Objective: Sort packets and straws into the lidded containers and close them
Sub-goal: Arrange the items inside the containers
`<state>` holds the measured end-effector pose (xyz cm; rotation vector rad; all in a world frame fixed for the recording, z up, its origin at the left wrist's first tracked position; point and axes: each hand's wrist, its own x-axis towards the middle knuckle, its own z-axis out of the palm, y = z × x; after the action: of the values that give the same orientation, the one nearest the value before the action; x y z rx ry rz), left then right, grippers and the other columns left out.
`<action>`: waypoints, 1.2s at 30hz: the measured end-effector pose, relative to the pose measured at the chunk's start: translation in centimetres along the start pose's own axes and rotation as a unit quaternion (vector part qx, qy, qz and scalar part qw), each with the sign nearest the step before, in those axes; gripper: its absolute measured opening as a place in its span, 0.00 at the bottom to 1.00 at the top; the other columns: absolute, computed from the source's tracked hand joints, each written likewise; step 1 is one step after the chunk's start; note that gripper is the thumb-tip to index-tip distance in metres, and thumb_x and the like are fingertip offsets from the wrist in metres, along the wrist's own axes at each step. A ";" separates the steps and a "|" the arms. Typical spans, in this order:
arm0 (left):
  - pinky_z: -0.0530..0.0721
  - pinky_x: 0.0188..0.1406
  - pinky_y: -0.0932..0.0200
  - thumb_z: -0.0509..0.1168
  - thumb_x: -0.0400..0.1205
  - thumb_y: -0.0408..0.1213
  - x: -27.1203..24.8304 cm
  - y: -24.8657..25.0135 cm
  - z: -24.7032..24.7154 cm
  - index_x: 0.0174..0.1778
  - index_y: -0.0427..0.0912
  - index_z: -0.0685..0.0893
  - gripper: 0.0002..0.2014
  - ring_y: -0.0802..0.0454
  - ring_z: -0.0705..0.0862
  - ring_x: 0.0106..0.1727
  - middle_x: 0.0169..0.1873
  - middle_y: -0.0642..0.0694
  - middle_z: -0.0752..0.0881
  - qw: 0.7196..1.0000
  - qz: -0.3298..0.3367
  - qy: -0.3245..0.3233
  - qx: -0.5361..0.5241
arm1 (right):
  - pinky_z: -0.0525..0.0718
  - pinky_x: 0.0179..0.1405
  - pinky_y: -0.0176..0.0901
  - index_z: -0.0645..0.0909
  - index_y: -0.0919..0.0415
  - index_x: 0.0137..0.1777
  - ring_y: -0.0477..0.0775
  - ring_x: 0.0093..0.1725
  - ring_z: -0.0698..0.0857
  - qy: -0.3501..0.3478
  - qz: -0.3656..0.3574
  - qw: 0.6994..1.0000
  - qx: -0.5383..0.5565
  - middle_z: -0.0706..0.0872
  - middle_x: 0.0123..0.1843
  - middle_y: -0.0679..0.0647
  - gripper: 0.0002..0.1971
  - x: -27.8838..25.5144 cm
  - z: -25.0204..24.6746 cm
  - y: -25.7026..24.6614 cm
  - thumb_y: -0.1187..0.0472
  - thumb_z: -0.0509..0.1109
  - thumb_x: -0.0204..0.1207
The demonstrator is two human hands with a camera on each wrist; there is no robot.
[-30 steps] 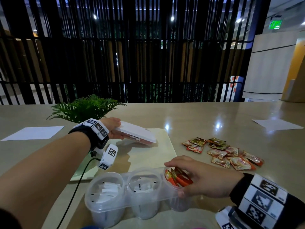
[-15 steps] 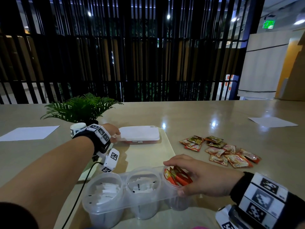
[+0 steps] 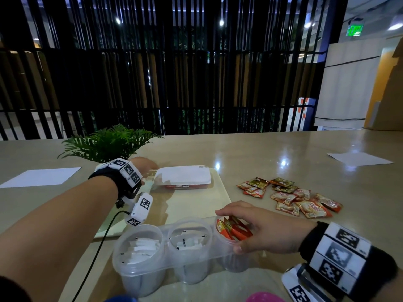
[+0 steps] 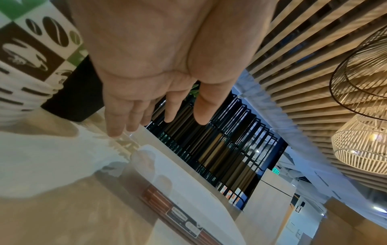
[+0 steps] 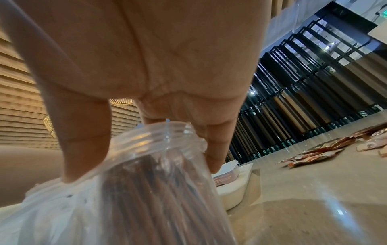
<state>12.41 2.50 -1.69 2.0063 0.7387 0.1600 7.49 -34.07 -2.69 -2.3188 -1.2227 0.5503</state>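
Note:
A clear three-cup container point(image 3: 161, 253) stands at the near table edge. White packets fill its left cup point(image 3: 141, 247) and middle cup point(image 3: 189, 240); red packets point(image 3: 231, 228) stand in the right cup. My right hand point(image 3: 257, 227) grips that right cup's rim point(image 5: 157, 132), thumb on one side and fingers on the other. A flat lidded container point(image 3: 183, 176) lies shut on the pale tray point(image 3: 196, 205). My left hand point(image 3: 148, 165) hovers at its left end with fingers point(image 4: 117, 126) straight, holding nothing. Several loose packets point(image 3: 290, 197) lie to the right.
A small green plant point(image 3: 109, 142) stands behind my left wrist. White paper sheets lie at far left point(image 3: 41, 176) and far right point(image 3: 357, 159). A pink object point(image 3: 263, 297) shows at the bottom edge. A black slatted screen closes off the table's far side.
My left hand lowered the flat lidded container onto the tray, let go and straightened its fingers. My right hand stayed on the right cup.

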 end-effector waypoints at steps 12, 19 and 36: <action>0.74 0.67 0.48 0.64 0.86 0.40 -6.7 2.9 -4.1 0.79 0.43 0.71 0.24 0.40 0.71 0.77 0.77 0.41 0.72 0.991 0.097 0.003 0.097 | 0.69 0.77 0.46 0.61 0.38 0.79 0.43 0.73 0.68 0.003 -0.012 1.000 -0.021 0.63 0.74 0.38 0.36 0.2 0.1 0.2 0.48 0.74 0.74; 0.70 0.65 0.60 0.63 0.86 0.43 -16.2 4.2 -2.5 0.79 0.49 0.71 0.24 0.50 0.72 0.76 0.76 0.49 0.73 0.947 0.241 -0.020 0.212 | 0.69 0.78 0.48 0.60 0.38 0.80 0.44 0.74 0.67 -0.001 -0.004 0.999 -0.038 0.62 0.77 0.39 0.36 0.1 0.0 -0.2 0.48 0.73 0.75; 0.75 0.71 0.46 0.76 0.70 0.58 -22.7 2.9 9.2 0.80 0.46 0.65 0.45 0.48 0.76 0.71 0.72 0.48 0.76 0.851 0.237 -0.164 0.440 | 0.73 0.68 0.42 0.70 0.45 0.73 0.45 0.65 0.74 0.120 -0.008 0.987 -0.110 0.75 0.65 0.45 0.29 -1.7 -1.0 -1.1 0.46 0.74 0.73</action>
<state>-1.02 -18.10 -0.04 2.9664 0.0393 -0.2968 6.42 -35.13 -1.04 -2.4662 -1.2358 0.1280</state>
